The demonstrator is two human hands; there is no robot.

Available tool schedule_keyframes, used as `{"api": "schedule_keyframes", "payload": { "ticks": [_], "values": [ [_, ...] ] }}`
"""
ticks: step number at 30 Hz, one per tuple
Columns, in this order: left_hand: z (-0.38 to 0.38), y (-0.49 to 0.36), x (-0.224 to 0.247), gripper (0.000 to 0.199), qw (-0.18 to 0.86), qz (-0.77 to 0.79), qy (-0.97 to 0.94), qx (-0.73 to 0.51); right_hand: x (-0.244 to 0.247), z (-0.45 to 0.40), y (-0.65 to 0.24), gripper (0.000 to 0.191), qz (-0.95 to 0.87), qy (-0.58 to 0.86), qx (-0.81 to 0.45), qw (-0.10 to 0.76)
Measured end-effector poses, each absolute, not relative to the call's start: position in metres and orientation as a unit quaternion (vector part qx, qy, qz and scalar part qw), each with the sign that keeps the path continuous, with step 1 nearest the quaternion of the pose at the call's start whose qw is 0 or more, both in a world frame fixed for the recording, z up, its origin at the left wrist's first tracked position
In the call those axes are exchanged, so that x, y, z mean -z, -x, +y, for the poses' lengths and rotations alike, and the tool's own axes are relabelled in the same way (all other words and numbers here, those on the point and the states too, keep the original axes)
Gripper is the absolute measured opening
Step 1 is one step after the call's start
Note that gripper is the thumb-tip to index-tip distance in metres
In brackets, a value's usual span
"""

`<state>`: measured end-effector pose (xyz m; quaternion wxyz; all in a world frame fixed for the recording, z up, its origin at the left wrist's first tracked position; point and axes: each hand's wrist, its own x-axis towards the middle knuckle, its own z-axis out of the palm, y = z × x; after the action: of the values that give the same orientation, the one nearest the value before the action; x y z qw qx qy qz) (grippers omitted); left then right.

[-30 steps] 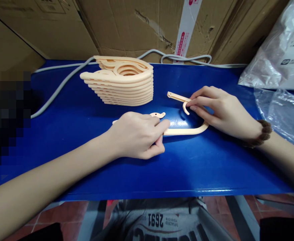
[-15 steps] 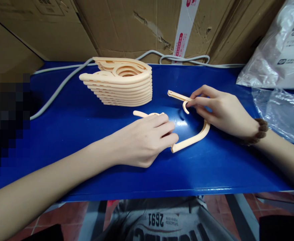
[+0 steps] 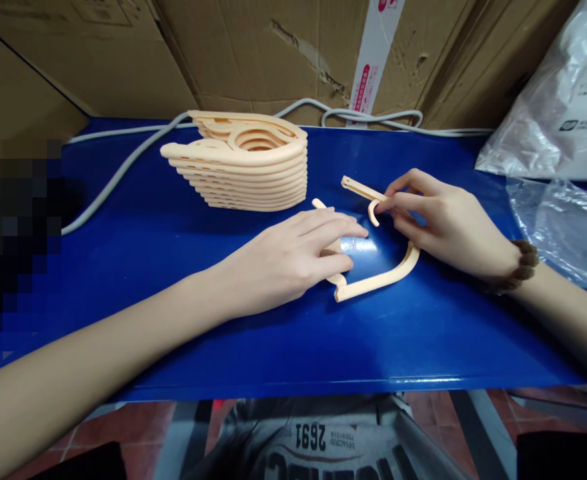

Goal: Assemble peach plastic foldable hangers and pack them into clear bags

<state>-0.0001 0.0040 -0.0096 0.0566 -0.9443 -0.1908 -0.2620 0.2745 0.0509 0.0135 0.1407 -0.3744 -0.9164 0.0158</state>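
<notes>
A peach-coloured plastic folding hanger (image 3: 378, 280) is at the middle right of the blue table, its arms bent at an angle to each other. My right hand (image 3: 436, 217) pinches it beside its small curved hook (image 3: 373, 213); a slotted straight end sticks out past the fingertips. Over a loose-looking hanger arm (image 3: 318, 203) lies my left hand (image 3: 298, 257), touching it with fingers stretched and spread. Part of that arm is hidden under the hand, and its near end meets the hanger's lower tip.
Behind my left hand stands a stack of folded peach hangers (image 3: 253, 177). A grey cable (image 3: 118, 183) runs along the back and left. Cardboard boxes (image 3: 253, 53) form the back wall. Clear plastic bags (image 3: 538, 127) sit at the right, and the table's front edge (image 3: 293, 387) is nearby.
My left hand's fingers have loosened and stretched outward. The hanger arm under them has swung, its free end now further right and higher. My right hand keeps its pinch almost unmoved.
</notes>
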Motion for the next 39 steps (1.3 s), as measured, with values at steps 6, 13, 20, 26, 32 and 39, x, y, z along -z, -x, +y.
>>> {"api": "schedule_keyframes", "payload": {
  "ticks": [6, 13, 20, 26, 32, 39],
  "values": [
    [0.002, -0.001, 0.009, 0.028, 0.082, -0.246, 0.929, 0.265, -0.011, 0.053, -0.274, 0.034, -0.916, 0.364, -0.030, 0.165],
    [0.000, 0.002, 0.001, 0.029, 0.160, -0.242, 0.936, 0.200, -0.014, 0.049, -0.271, 0.033, -0.908, 0.382, -0.038, 0.170],
    [0.000, 0.006, -0.002, 0.030, 0.173, -0.238, 0.939, 0.180, -0.016, 0.046, -0.269, 0.029, -0.912, 0.381, -0.030, 0.148],
    [0.004, 0.005, 0.004, 0.038, 0.067, -0.234, 0.953, 0.180, -0.016, 0.046, -0.271, 0.026, -0.916, 0.381, -0.018, 0.126],
    [0.003, 0.006, 0.004, 0.059, -0.010, -0.234, 0.955, 0.180, -0.016, 0.046, -0.272, 0.028, -0.919, 0.374, 0.002, 0.121],
    [0.002, 0.005, 0.002, 0.048, -0.068, -0.222, 0.956, 0.177, -0.015, 0.044, -0.271, 0.030, -0.920, 0.375, 0.023, 0.116]
  ]
}}
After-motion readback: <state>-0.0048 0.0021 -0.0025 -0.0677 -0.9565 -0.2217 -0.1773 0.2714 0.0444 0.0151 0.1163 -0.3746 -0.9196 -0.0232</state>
